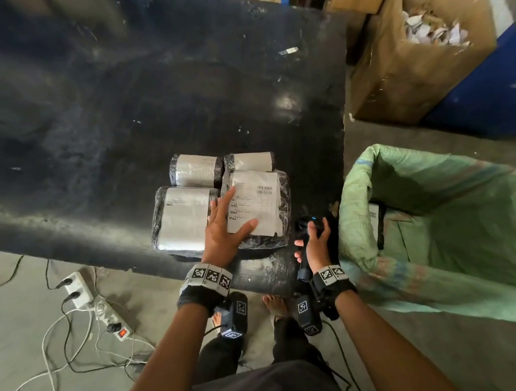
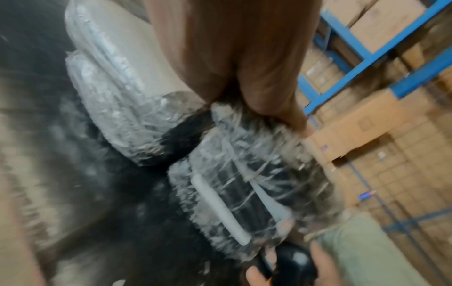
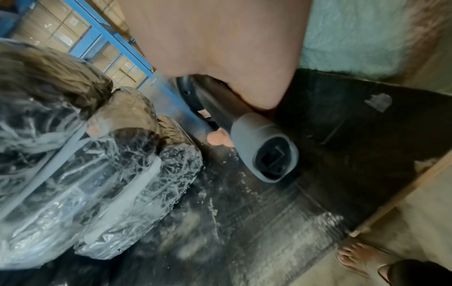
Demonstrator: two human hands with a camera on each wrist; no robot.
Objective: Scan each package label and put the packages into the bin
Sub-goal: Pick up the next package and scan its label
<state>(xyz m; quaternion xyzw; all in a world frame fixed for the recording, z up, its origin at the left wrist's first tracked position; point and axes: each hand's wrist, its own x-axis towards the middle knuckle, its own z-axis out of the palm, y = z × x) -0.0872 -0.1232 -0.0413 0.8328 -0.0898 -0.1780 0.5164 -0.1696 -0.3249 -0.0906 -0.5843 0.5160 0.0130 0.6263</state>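
Note:
Several black plastic-wrapped packages with white labels lie together near the front right of the black table (image 1: 117, 98). My left hand (image 1: 232, 216) rests flat with spread fingers on the label of the near right package (image 1: 268, 200); in the left wrist view the thumb (image 2: 291, 114) lies on that package (image 2: 244, 183). Beside it are the near left package (image 1: 183, 217) and two smaller far ones (image 1: 195, 169), (image 1: 252, 161). My right hand (image 1: 315, 240) grips a black barcode scanner (image 1: 304, 225), (image 3: 266, 151) at the table's right edge. The green sack-lined bin (image 1: 359, 192) stands to the right with one package (image 1: 375, 216) inside.
A large cardboard box (image 1: 412, 82) with paper scraps stands behind the bin. Power strips and tangled cables (image 1: 81, 292) lie on the floor at left. A bare foot (image 1: 274, 303) shows under the table edge. Blue racks with cartons (image 2: 367, 54) stand beyond the table.

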